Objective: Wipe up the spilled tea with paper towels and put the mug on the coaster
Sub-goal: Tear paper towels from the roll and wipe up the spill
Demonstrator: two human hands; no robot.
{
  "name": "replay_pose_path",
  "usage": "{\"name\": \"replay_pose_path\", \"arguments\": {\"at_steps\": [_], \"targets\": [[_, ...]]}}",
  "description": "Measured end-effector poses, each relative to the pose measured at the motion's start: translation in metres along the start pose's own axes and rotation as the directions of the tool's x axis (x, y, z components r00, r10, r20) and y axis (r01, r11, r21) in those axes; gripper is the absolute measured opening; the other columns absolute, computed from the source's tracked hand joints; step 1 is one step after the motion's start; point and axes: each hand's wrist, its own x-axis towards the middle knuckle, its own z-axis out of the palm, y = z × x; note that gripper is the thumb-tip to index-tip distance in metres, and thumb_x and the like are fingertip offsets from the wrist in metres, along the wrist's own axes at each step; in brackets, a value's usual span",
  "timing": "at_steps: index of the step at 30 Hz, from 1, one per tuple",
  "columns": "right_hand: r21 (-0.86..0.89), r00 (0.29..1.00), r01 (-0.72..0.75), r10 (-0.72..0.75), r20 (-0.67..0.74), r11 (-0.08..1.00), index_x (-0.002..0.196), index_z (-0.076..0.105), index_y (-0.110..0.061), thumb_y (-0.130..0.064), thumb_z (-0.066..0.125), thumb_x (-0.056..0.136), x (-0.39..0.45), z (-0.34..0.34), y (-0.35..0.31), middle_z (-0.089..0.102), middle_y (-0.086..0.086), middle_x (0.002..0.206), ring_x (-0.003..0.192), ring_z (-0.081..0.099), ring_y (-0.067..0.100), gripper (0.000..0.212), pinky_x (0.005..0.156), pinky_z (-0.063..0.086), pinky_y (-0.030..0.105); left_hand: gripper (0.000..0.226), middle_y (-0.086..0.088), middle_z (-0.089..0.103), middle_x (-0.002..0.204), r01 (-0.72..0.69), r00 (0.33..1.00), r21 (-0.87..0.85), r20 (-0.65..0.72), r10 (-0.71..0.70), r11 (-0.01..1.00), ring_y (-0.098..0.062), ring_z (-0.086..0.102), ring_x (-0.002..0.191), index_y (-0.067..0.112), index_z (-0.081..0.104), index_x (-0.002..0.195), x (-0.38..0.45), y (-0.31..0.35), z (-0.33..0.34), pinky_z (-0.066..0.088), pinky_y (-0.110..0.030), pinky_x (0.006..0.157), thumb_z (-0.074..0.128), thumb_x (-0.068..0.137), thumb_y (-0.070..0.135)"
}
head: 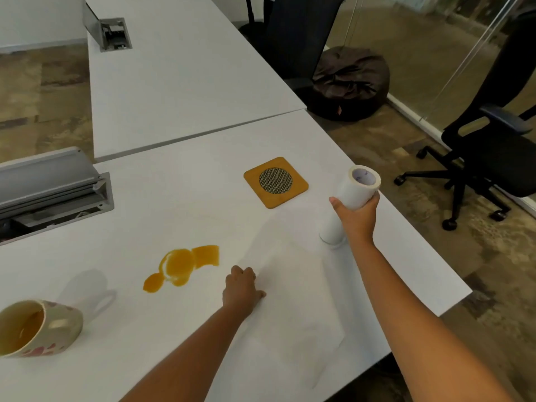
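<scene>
Gripping paper towel roll [352,195], right hand [358,219]; left hand [242,288] pinching sheet [290,300] beside tea spill [179,266].

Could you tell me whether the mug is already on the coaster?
No, the mug lies tipped on the table, far left of the bare coaster.

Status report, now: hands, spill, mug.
Right hand gripping paper towel roll; left hand pinning the pulled-out sheet. Tea spill unwiped. Mug tipped over, off coaster. Nothing blocking.
</scene>
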Motion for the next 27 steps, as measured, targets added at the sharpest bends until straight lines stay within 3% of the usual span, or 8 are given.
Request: {"name": "replay_pose_path", "arguments": {"at_steps": [3, 7, 10, 14, 20, 23, 27], "targets": [[-0.065, 0.995, -0.088, 0.092, 0.050, 0.994, 0.138, 0.026, -0.011, -0.024, 0.082, 0.067, -0.004, 0.004, 0.017, 0.041, 0.011, 0.141, 0.127, 0.044, 0.030, 0.091, 0.105, 0.040, 0.042, 0.030, -0.011, 0.045, 0.117, 0.001, 1.000, -0.030, -0.005, -0.001, 1.000, -0.029, 0.047, 0.108, 0.009, 0.053, 0.107, 0.004, -0.003, -0.001, 0.044, -0.036, 0.084, 0.060, 0.085, 0.027], [-0.154, 0.981, -0.155, 0.170, 0.092, 0.976, 0.134, 0.032, -0.008, -0.025, 0.080, 0.068, -0.010, 0.009, 0.037, 0.045, 0.014, 0.138, 0.125, 0.046, 0.034, 0.083, 0.105, 0.039, 0.044, 0.015, -0.007, 0.057, 0.093, -0.010, 1.000, -0.191, -0.022, 0.006, 0.982, -0.021, 0.051, 0.083, 0.014, 0.047, 0.086, 0.005, -0.009, -0.004, 0.038, -0.029, 0.068, 0.054, 0.087, 0.027], [-0.127, 0.984, -0.171, 0.177, 0.033, 0.977, 0.133, 0.033, -0.006, -0.025, 0.081, 0.068, -0.008, 0.011, 0.039, 0.046, 0.015, 0.137, 0.124, 0.047, 0.035, 0.083, 0.106, 0.040, 0.045, 0.022, 0.004, 0.048, 0.073, -0.026, 0.999, -0.219, -0.043, 0.017, 0.975, -0.017, 0.046, 0.072, 0.018, 0.038, 0.075, 0.004, -0.014, -0.005, 0.035, -0.028, 0.062, 0.054, 0.086, 0.028], [-0.124, 0.986, -0.168, 0.169, -0.002, 0.978, 0.134, 0.033, -0.005, -0.025, 0.081, 0.069, -0.003, 0.014, 0.038, 0.045, 0.016, 0.138, 0.125, 0.046, 0.036, 0.084, 0.106, 0.039, 0.047, 0.031, 0.009, 0.040, 0.067, -0.037, 0.998, -0.199, -0.053, 0.027, 0.979, -0.015, 0.043, 0.069, 0.024, 0.031, 0.066, 0.003, -0.017, -0.008, 0.031, -0.027, 0.056, 0.055, 0.086, 0.027], [-0.111, 0.976, -0.215, 0.216, 0.000, 0.970, 0.132, 0.034, -0.003, -0.025, 0.081, 0.068, -0.005, 0.014, 0.044, 0.046, 0.018, 0.136, 0.123, 0.048, 0.038, 0.082, 0.103, 0.041, 0.045, 0.011, -0.001, 0.058, 0.093, -0.032, 0.997, -0.222, -0.076, 0.015, 0.975, -0.016, 0.050, 0.080, 0.017, 0.047, 0.091, 0.002, -0.019, -0.016, 0.038, -0.026, 0.068, 0.053, 0.087, 0.026], [-0.121, 0.969, -0.240, 0.244, 0.024, 0.963, 0.135, 0.032, -0.004, -0.026, 0.081, 0.068, -0.004, 0.012, 0.048, 0.044, 0.018, 0.139, 0.124, 0.046, 0.038, 0.085, 0.103, 0.040, 0.047, 0.021, -0.003, 0.061, 0.102, -0.022, 0.996, -0.231, -0.089, 0.002, 0.973, -0.015, 0.050, 0.083, 0.015, 0.051, 0.105, 0.002, -0.021, -0.020, 0.039, -0.026, 0.071, 0.053, 0.087, 0.025], [-0.125, 0.926, -0.347, 0.361, 0.111, 0.930, 0.142, 0.023, -0.006, -0.027, 0.079, 0.071, -0.006, 0.006, 0.056, 0.037, 0.018, 0.145, 0.130, 0.040, 0.038, 0.093, 0.106, 0.036, 0.050, 0.022, -0.002, 0.061, 0.103, -0.010, 0.996, -0.222, -0.091, -0.011, 0.975, -0.015, 0.049, 0.083, 0.015, 0.051, 0.107, 0.001, -0.023, -0.021, 0.039, -0.026, 0.071, 0.052, 0.087, 0.025]]}}
